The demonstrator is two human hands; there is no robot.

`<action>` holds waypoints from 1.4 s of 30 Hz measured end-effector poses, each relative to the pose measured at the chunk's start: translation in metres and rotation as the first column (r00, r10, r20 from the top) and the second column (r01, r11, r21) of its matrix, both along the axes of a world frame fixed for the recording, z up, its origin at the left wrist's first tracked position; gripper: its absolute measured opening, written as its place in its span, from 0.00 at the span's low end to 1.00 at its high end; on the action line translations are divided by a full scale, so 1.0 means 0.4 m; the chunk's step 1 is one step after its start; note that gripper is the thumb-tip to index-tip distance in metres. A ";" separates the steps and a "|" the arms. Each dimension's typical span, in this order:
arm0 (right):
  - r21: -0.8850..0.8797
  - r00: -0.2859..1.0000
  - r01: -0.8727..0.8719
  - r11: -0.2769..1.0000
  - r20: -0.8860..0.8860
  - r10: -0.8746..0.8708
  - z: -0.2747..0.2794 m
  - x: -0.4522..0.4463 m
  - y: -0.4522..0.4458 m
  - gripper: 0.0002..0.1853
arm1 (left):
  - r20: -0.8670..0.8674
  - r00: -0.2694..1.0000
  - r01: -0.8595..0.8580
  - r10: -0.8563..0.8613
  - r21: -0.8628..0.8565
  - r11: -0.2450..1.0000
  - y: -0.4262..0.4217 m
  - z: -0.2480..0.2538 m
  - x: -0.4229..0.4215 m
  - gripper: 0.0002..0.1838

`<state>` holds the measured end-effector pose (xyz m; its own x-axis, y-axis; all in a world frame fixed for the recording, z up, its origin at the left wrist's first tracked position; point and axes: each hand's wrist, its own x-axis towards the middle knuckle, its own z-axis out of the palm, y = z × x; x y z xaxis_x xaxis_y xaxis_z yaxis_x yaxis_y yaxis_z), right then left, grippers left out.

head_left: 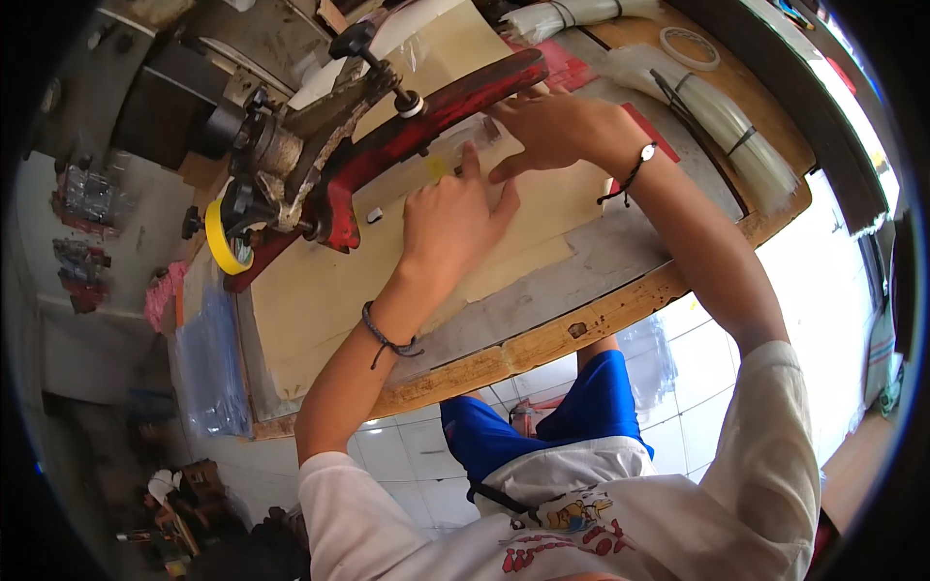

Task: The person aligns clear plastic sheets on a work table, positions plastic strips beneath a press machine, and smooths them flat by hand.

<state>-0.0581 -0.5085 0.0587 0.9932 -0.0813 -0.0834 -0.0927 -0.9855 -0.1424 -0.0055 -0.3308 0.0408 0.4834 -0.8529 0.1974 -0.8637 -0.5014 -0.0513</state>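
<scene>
- The left hand (448, 225) is pointing over the big tan sheet (320, 329). Its pointing finger is sticking out, its thumb is spreading away, and its other fingers are bending in. It is staying loose and partly open, and no thing is showing in its grip.
- The right hand (562, 126) is sitting just beside it, with the thumb spreading away from the fingers and pointing toward the left hand. The red bar (484, 89) is hiding some fingertips, so I cannot tell if this hand is holding anything.
- The red bar is slanting above the tan sheet, and its far end is reaching over the right hand's fingers. A black knob (352, 41) is sticking up near it.
- The tan sheet is lying on the desk (465, 373), under both hands. A small white bit (375, 215) is resting on it, to the left of the left hand.
- A yellow ring (228, 239) is hanging on the left side of the machine.
- A bundle of clear strips (702, 121) is lying on the desk past the right arm, and a pale ring (690, 48) is lying near it.
- Bluish plastic (208, 358) is lying at the desk's left end.
</scene>
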 end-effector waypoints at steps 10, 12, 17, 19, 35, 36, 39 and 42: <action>0.020 0.995 0.003 1.000 0.103 -0.005 -0.011 0.016 -0.020 0.32 | -0.143 0.990 -0.026 0.019 -0.051 0.998 0.000 0.007 0.010 0.31; 0.002 0.995 -0.023 1.000 0.101 0.022 -0.012 0.010 -0.024 0.32 | -0.133 0.991 -0.010 -0.001 -0.077 0.997 0.003 0.001 0.015 0.30; -0.019 0.992 -0.051 0.999 0.116 0.053 -0.016 0.012 -0.029 0.33 | -0.116 0.993 0.007 -0.021 -0.116 0.993 0.003 -0.015 0.026 0.31; 0.006 0.997 -0.036 0.999 0.064 0.035 -0.006 0.012 -0.031 0.33 | -0.078 0.997 0.021 -0.029 -0.101 0.995 0.004 -0.012 0.025 0.33; 0.087 0.997 -0.055 0.995 0.062 0.050 -0.006 0.021 -0.051 0.29 | -0.117 0.992 -0.055 0.052 -0.027 0.998 -0.003 -0.005 0.013 0.34; 0.053 0.996 -0.047 0.997 0.073 0.043 -0.012 0.020 -0.048 0.28 | -0.120 0.991 -0.057 0.053 -0.029 0.998 -0.002 -0.003 0.012 0.34; -0.035 0.992 -0.026 0.999 0.119 0.030 -0.038 0.026 -0.040 0.26 | -0.081 0.996 -0.034 0.030 -0.044 0.998 0.001 -0.007 0.015 0.35; -0.109 0.986 0.007 0.994 0.167 0.011 -0.063 0.031 -0.035 0.24 | -0.079 0.996 -0.035 0.032 -0.037 0.999 0.001 -0.008 0.015 0.34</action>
<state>-0.0457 -0.5224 0.0335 0.9925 -0.0791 0.0930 -0.0749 -0.9960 -0.0477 0.0007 -0.3304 0.0375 0.5265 -0.8288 0.1895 -0.8472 -0.5300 0.0358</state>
